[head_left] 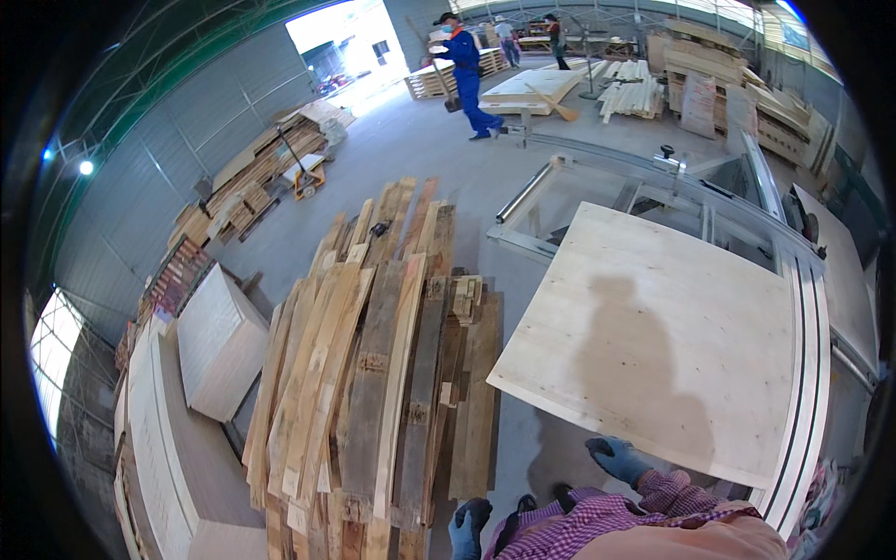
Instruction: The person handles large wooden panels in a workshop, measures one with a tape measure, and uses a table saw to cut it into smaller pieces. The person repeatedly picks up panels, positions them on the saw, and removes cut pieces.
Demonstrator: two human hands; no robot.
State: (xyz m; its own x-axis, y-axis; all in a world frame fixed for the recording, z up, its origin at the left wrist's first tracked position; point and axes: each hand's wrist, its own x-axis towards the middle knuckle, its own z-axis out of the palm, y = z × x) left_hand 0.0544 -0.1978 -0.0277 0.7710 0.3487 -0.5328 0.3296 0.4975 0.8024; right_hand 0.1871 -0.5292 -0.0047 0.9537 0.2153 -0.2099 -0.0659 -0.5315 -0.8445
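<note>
My right hand, in a blue-grey work glove with a dark front, is close to the near edge of a large pale plywood panel. Its fingers are loosely apart and I see nothing in them. The panel lies flat on the metal frame of a sliding-table machine, and my shadow falls across it. Low in the view, my left hand wears the same kind of glove. It hangs beside the stack of rough boards, fingers slightly bent, with nothing seen in it.
Thick stacks of pale sheets stand at the left. A pallet jack is by timber piles farther back. A person in blue overalls walks beyond the machine. More people and timber stacks are at the far end.
</note>
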